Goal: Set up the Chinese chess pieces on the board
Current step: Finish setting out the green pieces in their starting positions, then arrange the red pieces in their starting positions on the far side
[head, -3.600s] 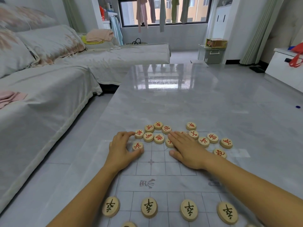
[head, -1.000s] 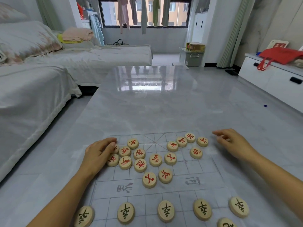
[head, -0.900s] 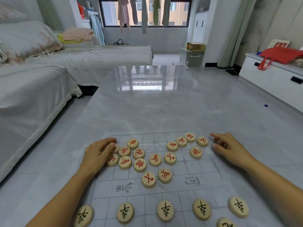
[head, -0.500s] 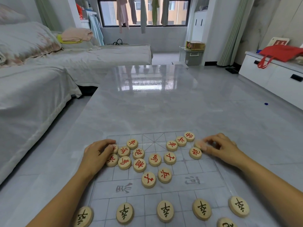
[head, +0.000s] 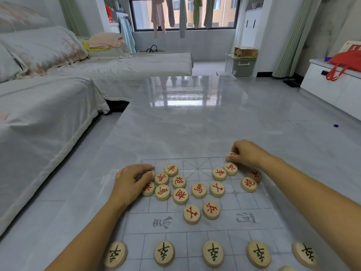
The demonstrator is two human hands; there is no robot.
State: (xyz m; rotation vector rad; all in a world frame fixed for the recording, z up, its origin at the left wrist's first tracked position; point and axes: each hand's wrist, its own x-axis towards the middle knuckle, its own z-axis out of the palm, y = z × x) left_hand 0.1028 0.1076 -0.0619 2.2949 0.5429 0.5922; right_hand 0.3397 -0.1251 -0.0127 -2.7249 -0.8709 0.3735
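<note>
Grey table (head: 185, 124) carries the board (head: 224, 222), right grip (head: 246, 153) pinching a red piece (head: 232, 153), seemingly for the far row, left grip (head: 132, 180) hold unclear.

Right grip (head: 248, 153) hides most of red piece (head: 232, 153), left grip (head: 132, 180) half-covers second piece (head: 147, 189), bottom edge clips third piece (head: 287, 268)

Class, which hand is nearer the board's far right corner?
Right. The right hand pinches a piece just at that corner; the left hand lies over pieces at the opposite, left side.
</note>
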